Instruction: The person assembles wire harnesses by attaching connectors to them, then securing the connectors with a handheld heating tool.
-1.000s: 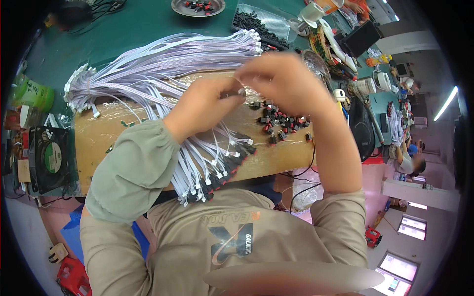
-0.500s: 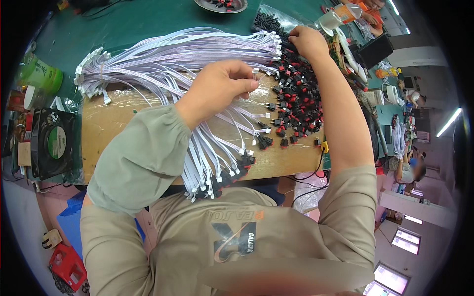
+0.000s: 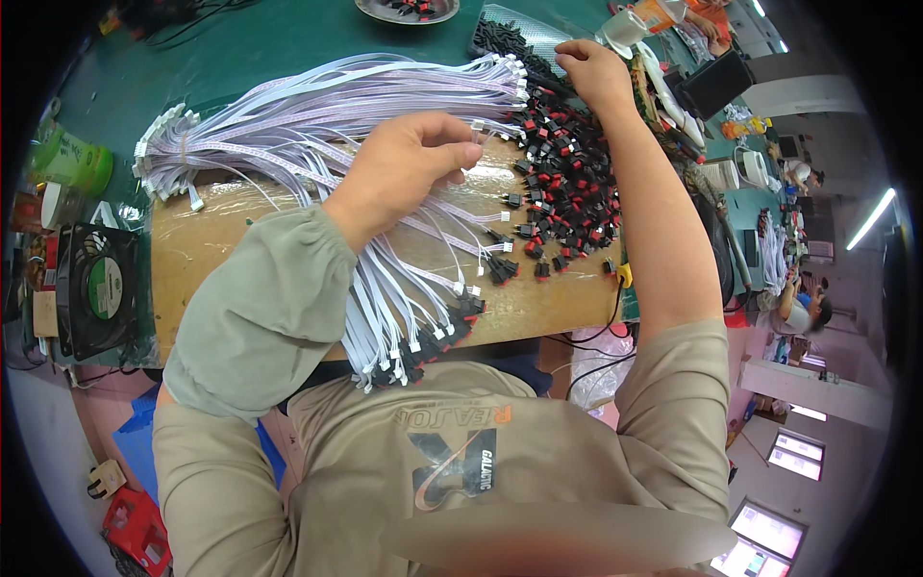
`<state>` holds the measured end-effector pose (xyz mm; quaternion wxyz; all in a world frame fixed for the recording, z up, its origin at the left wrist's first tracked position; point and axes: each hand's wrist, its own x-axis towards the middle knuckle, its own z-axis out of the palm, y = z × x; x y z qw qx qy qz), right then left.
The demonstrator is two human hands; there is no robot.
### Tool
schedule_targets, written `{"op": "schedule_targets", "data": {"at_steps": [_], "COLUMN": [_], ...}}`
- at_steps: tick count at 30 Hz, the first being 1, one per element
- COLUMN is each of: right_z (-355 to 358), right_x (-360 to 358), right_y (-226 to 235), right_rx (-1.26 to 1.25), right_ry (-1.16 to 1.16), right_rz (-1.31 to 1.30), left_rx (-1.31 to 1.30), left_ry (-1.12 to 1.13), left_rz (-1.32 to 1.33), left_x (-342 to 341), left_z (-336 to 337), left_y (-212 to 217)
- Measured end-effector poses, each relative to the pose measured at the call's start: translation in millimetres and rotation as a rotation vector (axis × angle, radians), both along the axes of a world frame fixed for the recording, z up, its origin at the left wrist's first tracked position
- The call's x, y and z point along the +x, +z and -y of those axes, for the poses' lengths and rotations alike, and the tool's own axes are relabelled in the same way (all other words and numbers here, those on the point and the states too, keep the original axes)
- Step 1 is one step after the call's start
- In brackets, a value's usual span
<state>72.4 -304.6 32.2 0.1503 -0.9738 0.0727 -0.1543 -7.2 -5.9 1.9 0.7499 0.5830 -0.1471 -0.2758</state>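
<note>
Pinching 1 white cable end (image 3: 473,125) in our closed left hand (image 3: 409,163) over the wooden board (image 3: 221,240), our right hand (image 3: 594,72) picks from the black-and-red connector pile (image 3: 567,183) beside it, fingers curled; some fitted cables (image 3: 423,337) hang off the board's near edge, many remain.

Bright, even indoor light. A ceiling tube lamp (image 3: 870,219), far right of the worktop (image 3: 288,240), glows overexposed. Soft glare on the clear film covering the worktop's wooden surface. Shadows faint and short under the white cable bundle (image 3: 327,106). Strong fisheye bending: worktop edges curve, black vignette rings the frame. Centre sharp; shirt (image 3: 481,481) at the lower edge, below the worktop, soft and smeared.
</note>
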Motion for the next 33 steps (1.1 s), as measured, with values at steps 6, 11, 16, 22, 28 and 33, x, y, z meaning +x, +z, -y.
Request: {"op": "schedule_targets", "data": {"at_steps": [6,11,16,22,28,33], "right_z": [-9,-69,-103,-112,-114,-113], "right_x": [-12,-66,-117,-126,-127,-129], "right_y": [6,32,35,29,22,21], "right_rx": [0.45,0.875,1.036,1.025,1.002,1.003], "right_ry": [0.01,0.206,0.287,0.292,0.3,0.267], "right_rz": [0.041,-0.073,-0.173,-0.102,-0.118,-0.095], "left_rx": [-0.002,-0.033,-0.073,-0.062,-0.062,-0.055], "left_ry": [-0.022,0.005,-0.01,-0.009,-0.016,-0.021], "left_rz": [-0.002,-0.029,-0.046,-0.008,0.004,-0.007], "left_x": [2,1,0,-2,-1,0], "left_z": [1,-4,-1,0,-1,-1], "left_y": [0,-1,0,2,0,-1]}}
